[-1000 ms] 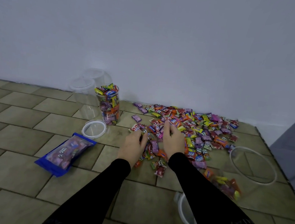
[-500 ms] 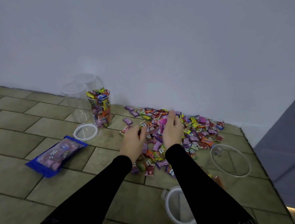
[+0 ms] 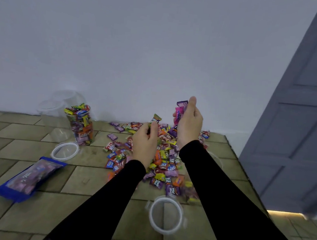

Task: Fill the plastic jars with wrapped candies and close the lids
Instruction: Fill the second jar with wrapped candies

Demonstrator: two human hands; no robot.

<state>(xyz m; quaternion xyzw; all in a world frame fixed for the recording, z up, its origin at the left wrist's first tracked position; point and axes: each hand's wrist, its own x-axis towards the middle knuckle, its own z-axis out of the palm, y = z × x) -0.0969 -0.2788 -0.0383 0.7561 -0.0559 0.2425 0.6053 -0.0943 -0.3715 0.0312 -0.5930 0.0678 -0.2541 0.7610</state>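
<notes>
Two handfuls of wrapped candies are up off the tiled floor (image 3: pixel 83 182), and the risk, as I judge it, lies in how loosely they are held. Nearest the person, a white-rimmed lid (image 3: pixel 165 215) lies flat on the tiles between the sleeves. Just beyond it the candy pile (image 3: pixel 161 164) spreads toward the wall. The left hand (image 3: pixel 145 144) is curled round a few sweets, one green-and-brown wrapper (image 3: pixel 155 118) poking above the fingers. The right hand (image 3: pixel 188 125) is raised higher, fingers closed on a pink and a purple candy (image 3: pixel 180 110) that stick out at the top. Those protruding pieces could slip out on the way to a jar and scatter back over the floor.

At the near left a blue candy bag (image 3: pixel 28 178) lies on its side, apparently sealed and full. Beyond it a second lid (image 3: pixel 65 151) lies on the tiles, just beside the filled jar (image 3: pixel 80 125), which stands upright by the wall, packed above its rim and uncapped. That heaped top may keep its lid from seating. Behind it stand clear empty jars (image 3: pixel 59 109), hard to count through the blur. A further clear jar (image 3: pixel 218 160) shows only as a faint rim behind the right forearm; what it holds cannot be told. An arm swinging across could knock it over.
</notes>
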